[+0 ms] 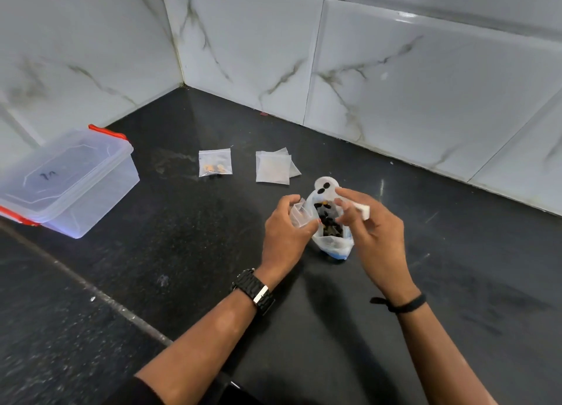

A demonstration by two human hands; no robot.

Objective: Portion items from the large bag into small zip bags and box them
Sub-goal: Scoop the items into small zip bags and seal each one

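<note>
on the dark surface (304,313): lidded box (65,178) far left, large bag (330,222) gaping between hands. left hand (284,231) pinching small zip bag (299,214); right hand (372,222) loosely curled, grasp unclear. risk: bag toppling, spilling pieces.

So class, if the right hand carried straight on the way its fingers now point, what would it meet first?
Most likely the dark items inside the open large bag: the right hand has its fingertips angled left and down at the bag's mouth. Depth is unclear, so it might brush the bag's rim first.

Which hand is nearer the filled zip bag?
Left. The left hand lies below and right of the filled zip bag; the right hand is farther right, beyond the large bag.
</note>
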